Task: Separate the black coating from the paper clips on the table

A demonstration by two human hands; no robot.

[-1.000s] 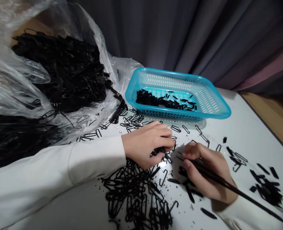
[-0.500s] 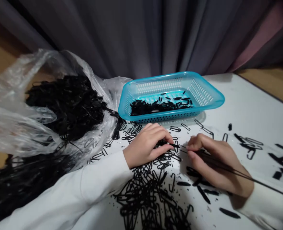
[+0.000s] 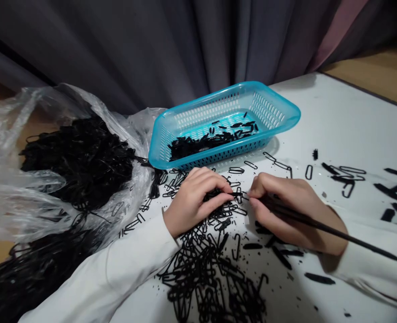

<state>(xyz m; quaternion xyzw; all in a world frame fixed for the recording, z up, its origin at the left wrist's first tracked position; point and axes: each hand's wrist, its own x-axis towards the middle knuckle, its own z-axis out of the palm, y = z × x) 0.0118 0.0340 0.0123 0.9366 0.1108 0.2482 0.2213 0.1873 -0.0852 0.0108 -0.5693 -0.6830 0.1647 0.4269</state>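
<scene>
Near the middle, my left hand (image 3: 198,199) pinches a small black piece (image 3: 236,194) between thumb and forefinger. Just to its right, my right hand (image 3: 292,213) closes thumb and forefinger on a long black strand (image 3: 339,232), which runs back over the wrist and sleeve. A small gap parts the fingertips of the two hands. Under and in front of my left hand spreads a heap of thin black elongated loops (image 3: 201,260). Flat black pieces (image 3: 319,278) lie beneath and in front of my right hand.
Behind the hands stands a blue plastic basket (image 3: 279,112) with many small black pieces inside. At left, a clear plastic bag (image 3: 26,193) spills black strips (image 3: 80,161). More black pieces (image 3: 391,193) lie at the right on the white table (image 3: 346,116). A dark curtain (image 3: 134,54) hangs behind.
The view has shifted and tilted slightly. The strand in my right hand showed as separated lines before and now appears as one thicker band. Both hands keep their pinch.
</scene>
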